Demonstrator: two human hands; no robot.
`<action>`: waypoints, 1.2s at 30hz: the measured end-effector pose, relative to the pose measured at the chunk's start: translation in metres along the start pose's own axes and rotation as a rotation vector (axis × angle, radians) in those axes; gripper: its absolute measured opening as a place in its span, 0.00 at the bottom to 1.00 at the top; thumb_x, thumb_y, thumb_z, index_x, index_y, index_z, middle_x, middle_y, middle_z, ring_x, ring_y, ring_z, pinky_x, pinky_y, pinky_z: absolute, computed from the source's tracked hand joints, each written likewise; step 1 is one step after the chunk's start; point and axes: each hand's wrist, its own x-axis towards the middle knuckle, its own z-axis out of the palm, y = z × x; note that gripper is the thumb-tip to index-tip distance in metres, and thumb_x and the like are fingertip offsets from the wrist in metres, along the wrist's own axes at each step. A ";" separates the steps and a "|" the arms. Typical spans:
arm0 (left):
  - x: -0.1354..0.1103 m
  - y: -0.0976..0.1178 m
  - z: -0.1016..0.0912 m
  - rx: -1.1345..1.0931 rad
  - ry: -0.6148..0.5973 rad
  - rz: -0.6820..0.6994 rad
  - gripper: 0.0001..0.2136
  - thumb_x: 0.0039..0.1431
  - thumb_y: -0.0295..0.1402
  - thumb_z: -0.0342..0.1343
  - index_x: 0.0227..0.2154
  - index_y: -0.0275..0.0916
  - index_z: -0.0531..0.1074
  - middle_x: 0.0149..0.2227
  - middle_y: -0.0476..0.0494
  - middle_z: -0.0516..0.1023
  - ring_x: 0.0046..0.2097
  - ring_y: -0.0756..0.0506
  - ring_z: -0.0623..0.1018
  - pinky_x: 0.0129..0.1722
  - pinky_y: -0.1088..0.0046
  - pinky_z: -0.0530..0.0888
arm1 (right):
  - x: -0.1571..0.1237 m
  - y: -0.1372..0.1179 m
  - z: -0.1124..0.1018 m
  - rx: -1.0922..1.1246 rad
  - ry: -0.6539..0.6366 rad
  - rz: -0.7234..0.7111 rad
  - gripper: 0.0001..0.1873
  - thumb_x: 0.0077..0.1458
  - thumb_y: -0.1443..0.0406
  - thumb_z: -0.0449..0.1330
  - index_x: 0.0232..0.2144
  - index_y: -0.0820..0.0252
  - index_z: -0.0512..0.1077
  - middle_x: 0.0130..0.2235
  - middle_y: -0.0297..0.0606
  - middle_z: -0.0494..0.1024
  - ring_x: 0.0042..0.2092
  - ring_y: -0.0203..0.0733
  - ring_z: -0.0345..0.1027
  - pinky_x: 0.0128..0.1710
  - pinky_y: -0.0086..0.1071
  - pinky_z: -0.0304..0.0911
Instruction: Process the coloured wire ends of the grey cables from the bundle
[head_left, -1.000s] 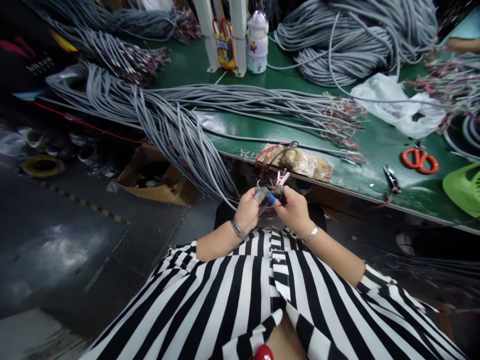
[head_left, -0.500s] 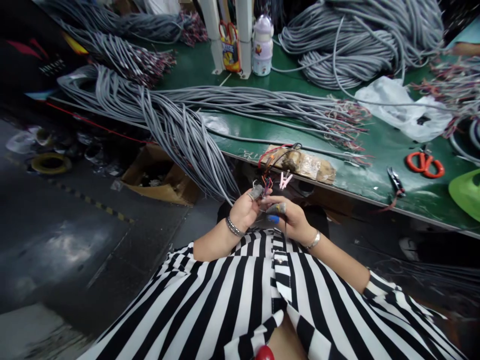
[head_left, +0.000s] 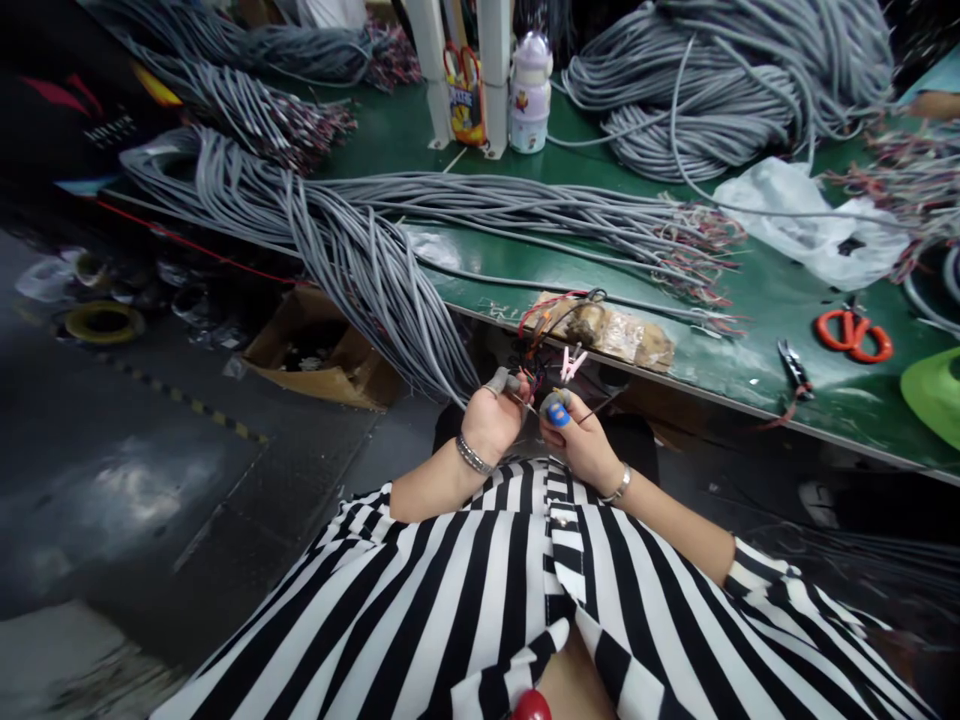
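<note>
In front of the bench edge my left hand (head_left: pixel 491 418) pinches thin coloured wires (head_left: pixel 532 372) between its thumb and fingers, with a grey wrap on a finger. My right hand (head_left: pixel 581 440) is closed just to the right, a grey wrap and a blue band on its fingers. It grips a thin dark wire (head_left: pixel 600 406), part of which sticks out to the right. A short strand spans the small gap between the hands. Just above them is a pink clothes peg (head_left: pixel 573 364), beside a taped wooden block (head_left: pixel 607 333) on the bench edge.
Grey cables (head_left: pixel 480 195) lie along the green bench (head_left: pixel 757 370), some hanging over its edge. Orange-handled scissors (head_left: pixel 853 335), small cutters (head_left: pixel 793 368) and a plastic bag (head_left: pixel 810 215) lie at right. A bottle (head_left: pixel 530 95) stands behind. A cardboard box (head_left: pixel 322 350) sits below.
My right hand has turned over and closed, its thumb now on top, and drawn slightly apart from my left. My left hand keeps its pinch on the wires.
</note>
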 end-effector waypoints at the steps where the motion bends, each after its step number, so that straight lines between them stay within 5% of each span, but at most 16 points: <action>1: 0.000 0.001 0.000 -0.005 0.002 -0.008 0.13 0.65 0.29 0.50 0.24 0.35 0.67 0.24 0.48 0.73 0.23 0.54 0.72 0.27 0.78 0.72 | 0.000 0.000 0.000 0.016 -0.001 0.018 0.24 0.51 0.44 0.60 0.31 0.53 0.57 0.22 0.23 0.51 0.20 0.30 0.42 0.19 0.26 0.40; 7: 0.002 0.005 -0.003 0.048 -0.083 -0.010 0.19 0.66 0.37 0.50 0.19 0.35 0.62 0.21 0.49 0.69 0.15 0.59 0.56 0.14 0.80 0.56 | 0.002 0.005 0.001 -0.252 0.093 0.014 0.19 0.49 0.51 0.64 0.34 0.56 0.63 0.21 0.23 0.56 0.21 0.30 0.48 0.20 0.26 0.48; 13: 0.007 0.028 -0.007 0.059 -0.135 0.122 0.23 0.64 0.44 0.52 0.17 0.37 0.57 0.19 0.52 0.67 0.12 0.60 0.51 0.12 0.81 0.48 | 0.003 0.006 -0.009 -0.664 -0.032 -0.017 0.08 0.52 0.62 0.59 0.30 0.61 0.72 0.28 0.34 0.75 0.30 0.36 0.65 0.33 0.31 0.62; 18: 0.016 0.066 -0.019 0.095 -0.050 0.456 0.23 0.61 0.43 0.55 0.17 0.37 0.57 0.19 0.53 0.69 0.13 0.60 0.53 0.13 0.81 0.51 | 0.003 0.009 -0.025 -0.700 0.112 -0.034 0.11 0.51 0.59 0.60 0.27 0.61 0.72 0.26 0.35 0.75 0.28 0.38 0.65 0.30 0.32 0.64; 21: 0.009 0.054 -0.031 0.427 -0.056 0.642 0.12 0.55 0.38 0.62 0.23 0.38 0.68 0.26 0.49 0.76 0.21 0.57 0.69 0.19 0.83 0.61 | 0.003 0.008 -0.028 -0.613 0.164 -0.075 0.13 0.51 0.56 0.61 0.28 0.61 0.73 0.28 0.37 0.77 0.29 0.39 0.68 0.33 0.34 0.66; 25: -0.008 0.017 -0.044 1.096 -0.501 0.480 0.07 0.47 0.32 0.66 0.30 0.39 0.76 0.31 0.46 0.80 0.32 0.49 0.77 0.32 0.78 0.71 | 0.005 0.005 -0.021 -0.463 0.169 -0.084 0.14 0.51 0.54 0.63 0.30 0.61 0.73 0.30 0.38 0.78 0.31 0.40 0.70 0.34 0.35 0.68; 27: -0.011 0.007 -0.047 1.221 -0.593 0.475 0.04 0.50 0.31 0.64 0.29 0.39 0.76 0.29 0.48 0.79 0.31 0.49 0.75 0.32 0.78 0.70 | 0.005 0.003 -0.018 -0.425 0.163 -0.080 0.15 0.50 0.54 0.63 0.31 0.60 0.74 0.30 0.37 0.78 0.31 0.40 0.70 0.33 0.34 0.68; 31: -0.012 0.007 -0.048 1.203 -0.527 0.518 0.02 0.53 0.30 0.62 0.27 0.38 0.76 0.25 0.50 0.75 0.28 0.52 0.70 0.31 0.80 0.67 | 0.003 -0.005 -0.016 -0.521 0.143 -0.126 0.12 0.52 0.58 0.62 0.33 0.61 0.76 0.32 0.38 0.80 0.32 0.41 0.71 0.34 0.34 0.67; 36: -0.011 0.003 -0.051 1.068 -0.380 0.440 0.05 0.52 0.32 0.64 0.26 0.37 0.75 0.20 0.52 0.72 0.22 0.54 0.67 0.24 0.81 0.63 | -0.002 -0.021 -0.016 -0.922 0.040 -0.252 0.06 0.54 0.65 0.58 0.27 0.60 0.73 0.25 0.35 0.74 0.27 0.37 0.64 0.29 0.30 0.59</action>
